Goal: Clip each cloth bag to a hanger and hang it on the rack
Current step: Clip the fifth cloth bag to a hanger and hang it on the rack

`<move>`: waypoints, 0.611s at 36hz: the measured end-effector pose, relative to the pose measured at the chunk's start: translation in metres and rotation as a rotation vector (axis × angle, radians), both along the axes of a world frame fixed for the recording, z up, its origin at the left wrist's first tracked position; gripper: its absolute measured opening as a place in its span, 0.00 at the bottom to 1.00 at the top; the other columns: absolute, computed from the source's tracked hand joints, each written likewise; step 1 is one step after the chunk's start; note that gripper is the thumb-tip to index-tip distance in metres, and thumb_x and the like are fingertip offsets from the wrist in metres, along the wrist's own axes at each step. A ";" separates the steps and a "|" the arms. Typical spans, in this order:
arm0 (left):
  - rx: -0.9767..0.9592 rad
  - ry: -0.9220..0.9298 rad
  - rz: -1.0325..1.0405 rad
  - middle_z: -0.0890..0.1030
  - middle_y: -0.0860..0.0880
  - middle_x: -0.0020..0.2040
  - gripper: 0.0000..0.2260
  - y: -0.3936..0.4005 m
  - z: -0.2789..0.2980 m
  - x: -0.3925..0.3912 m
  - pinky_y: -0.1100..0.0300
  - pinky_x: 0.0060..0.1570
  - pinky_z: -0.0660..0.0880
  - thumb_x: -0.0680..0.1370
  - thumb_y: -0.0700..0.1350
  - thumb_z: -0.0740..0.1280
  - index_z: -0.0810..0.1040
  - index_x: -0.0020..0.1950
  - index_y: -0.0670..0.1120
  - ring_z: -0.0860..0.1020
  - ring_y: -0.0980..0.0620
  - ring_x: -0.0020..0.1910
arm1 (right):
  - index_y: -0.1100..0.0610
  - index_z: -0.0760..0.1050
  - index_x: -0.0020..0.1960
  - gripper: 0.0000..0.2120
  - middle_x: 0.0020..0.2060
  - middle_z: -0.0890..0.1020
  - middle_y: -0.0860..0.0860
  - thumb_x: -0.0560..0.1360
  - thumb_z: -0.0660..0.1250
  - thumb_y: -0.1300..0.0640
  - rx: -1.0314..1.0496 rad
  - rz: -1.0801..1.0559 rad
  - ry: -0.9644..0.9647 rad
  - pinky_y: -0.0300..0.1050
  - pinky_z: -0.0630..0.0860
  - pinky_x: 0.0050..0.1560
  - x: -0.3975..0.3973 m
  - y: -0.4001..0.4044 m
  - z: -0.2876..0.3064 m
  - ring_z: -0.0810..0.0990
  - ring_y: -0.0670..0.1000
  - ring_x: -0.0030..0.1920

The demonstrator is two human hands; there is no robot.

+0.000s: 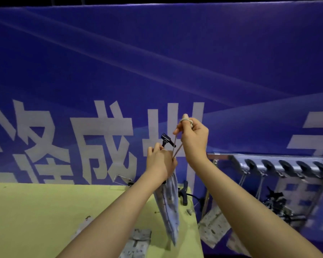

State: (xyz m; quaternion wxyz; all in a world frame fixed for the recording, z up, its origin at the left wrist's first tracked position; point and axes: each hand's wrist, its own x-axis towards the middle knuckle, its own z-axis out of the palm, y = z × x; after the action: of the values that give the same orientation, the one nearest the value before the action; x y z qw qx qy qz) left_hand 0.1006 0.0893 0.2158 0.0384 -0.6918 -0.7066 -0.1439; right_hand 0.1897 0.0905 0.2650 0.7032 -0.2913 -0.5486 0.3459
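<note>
My left hand [159, 161] grips the gathered top of a pale grey patterned cloth bag [168, 207], which hangs down in front of the table edge. A black hanger clip [167, 139] sticks up just above that hand. My right hand [193, 135] is raised higher and pinches the bag's drawstring [176, 148], looped over a finger and pulled taut. At the right, a silver rack [280, 166] with a row of black hooks carries hangers with other patterned cloth bags [213, 226] hanging below.
A yellow-green table [45, 211] fills the lower left, with more patterned bags [138, 243] lying near its front. A metal hanger hook [122, 178] and a black clip [184, 194] lie at its far edge. A blue banner with white characters stands behind.
</note>
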 end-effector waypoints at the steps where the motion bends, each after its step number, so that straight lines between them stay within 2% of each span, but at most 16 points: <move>1: 0.018 0.017 0.002 0.78 0.48 0.55 0.15 -0.003 0.003 0.011 0.53 0.61 0.60 0.81 0.52 0.55 0.78 0.50 0.47 0.63 0.48 0.66 | 0.61 0.73 0.35 0.17 0.29 0.78 0.58 0.81 0.58 0.57 0.003 -0.004 0.001 0.30 0.72 0.31 0.011 -0.002 0.002 0.73 0.41 0.25; 7: 0.051 0.039 0.024 0.79 0.47 0.53 0.16 -0.022 0.013 0.091 0.52 0.60 0.60 0.81 0.52 0.53 0.78 0.49 0.47 0.63 0.47 0.63 | 0.62 0.73 0.34 0.18 0.30 0.79 0.61 0.81 0.59 0.58 0.038 -0.018 -0.013 0.31 0.72 0.32 0.088 -0.009 0.011 0.71 0.42 0.24; 11: -0.010 0.037 0.049 0.77 0.47 0.52 0.17 -0.031 0.009 0.135 0.52 0.58 0.61 0.80 0.55 0.54 0.78 0.50 0.46 0.64 0.45 0.57 | 0.61 0.72 0.33 0.18 0.27 0.78 0.57 0.81 0.59 0.58 0.013 -0.023 -0.060 0.33 0.72 0.34 0.131 -0.013 0.004 0.72 0.42 0.24; 14: -0.070 0.107 0.061 0.78 0.45 0.55 0.22 -0.034 -0.007 0.172 0.50 0.58 0.61 0.79 0.61 0.54 0.79 0.51 0.46 0.64 0.43 0.61 | 0.60 0.71 0.32 0.19 0.25 0.76 0.54 0.81 0.60 0.57 -0.035 -0.011 -0.107 0.35 0.68 0.30 0.169 -0.016 -0.010 0.69 0.42 0.22; 16: -0.138 0.100 0.062 0.78 0.45 0.57 0.25 -0.033 -0.021 0.194 0.49 0.61 0.59 0.76 0.65 0.55 0.80 0.51 0.47 0.60 0.41 0.68 | 0.63 0.71 0.32 0.19 0.25 0.75 0.54 0.80 0.61 0.57 -0.066 -0.006 -0.146 0.35 0.69 0.29 0.193 -0.018 -0.021 0.68 0.42 0.23; 18: -0.193 0.121 0.034 0.79 0.45 0.58 0.26 -0.036 -0.031 0.214 0.49 0.63 0.57 0.75 0.68 0.55 0.80 0.48 0.48 0.61 0.42 0.69 | 0.65 0.72 0.32 0.18 0.24 0.72 0.54 0.80 0.62 0.59 -0.088 0.019 -0.184 0.34 0.69 0.30 0.216 -0.021 -0.033 0.69 0.43 0.24; 20: -0.215 0.117 -0.022 0.81 0.44 0.53 0.26 -0.042 -0.035 0.232 0.50 0.60 0.62 0.75 0.68 0.54 0.78 0.44 0.47 0.71 0.43 0.62 | 0.64 0.71 0.30 0.19 0.23 0.71 0.54 0.78 0.64 0.59 -0.109 0.031 -0.245 0.35 0.69 0.31 0.241 -0.022 -0.047 0.68 0.45 0.24; 22: -0.239 0.037 -0.075 0.82 0.46 0.48 0.26 -0.049 -0.039 0.249 0.51 0.50 0.67 0.76 0.67 0.55 0.77 0.44 0.46 0.78 0.44 0.51 | 0.62 0.69 0.29 0.19 0.23 0.69 0.54 0.77 0.66 0.59 -0.148 0.033 -0.302 0.39 0.68 0.32 0.264 -0.022 -0.063 0.67 0.47 0.25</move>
State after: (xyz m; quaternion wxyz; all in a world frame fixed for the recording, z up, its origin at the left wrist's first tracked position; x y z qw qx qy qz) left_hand 0.3499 0.0403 0.1771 -0.0368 -0.7198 -0.6916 -0.0474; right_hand 0.4539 0.0687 0.2023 0.5838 -0.3818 -0.6258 0.3490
